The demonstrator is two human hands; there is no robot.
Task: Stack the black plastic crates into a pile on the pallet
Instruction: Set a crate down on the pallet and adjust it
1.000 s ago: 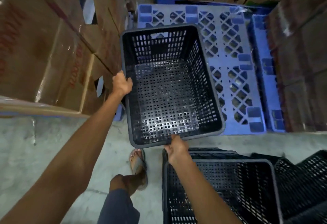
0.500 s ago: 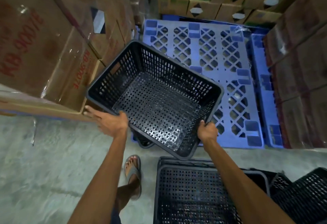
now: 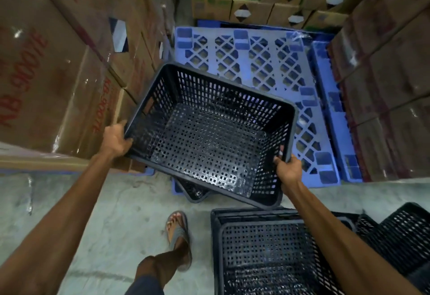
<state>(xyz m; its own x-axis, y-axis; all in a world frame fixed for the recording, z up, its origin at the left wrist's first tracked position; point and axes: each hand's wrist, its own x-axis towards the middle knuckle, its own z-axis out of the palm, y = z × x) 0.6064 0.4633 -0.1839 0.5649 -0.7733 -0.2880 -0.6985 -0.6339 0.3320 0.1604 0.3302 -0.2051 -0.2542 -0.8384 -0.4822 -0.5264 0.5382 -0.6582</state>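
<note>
I have the black crate [image 3: 209, 136] up off the pallet [image 3: 256, 61] now, and that is the change that matters: a second ago it sat square on the blue deck, and since then it has swung round and tilted, its near corner hanging out over the floor [image 3: 104, 213]. My left hand [image 3: 116, 139] is clamped over the rim at the left corner, fingers curled inside the wall; my right hand [image 3: 287, 170] grips the rim at the right near corner the same way. Both hands are closed on the crate, nothing spread or free.

Under it, a corner of a second crate [image 3: 197, 193] pokes out at the pallet's near edge, so I judge this one is being lined up to nest onto that. If so, the pile has only just begun, and the turn means I must square the held crate to the one below before lowering, or it will catch on the rim and sit crooked.

More crates [image 3: 279, 255] wait on the floor at my lower right, nested together, with another loose heap [image 3: 400, 241] just beside them. Wrapped cartons [image 3: 58, 73] stand hard against the left of the pallet, touching close to my left hand, so there is little room to swing on that side. More cartons [image 3: 384, 85] wall off the right and the back. My sandalled foot [image 3: 178, 236] is planted near the pallet's front edge, below the crate's overhanging corner.
</note>
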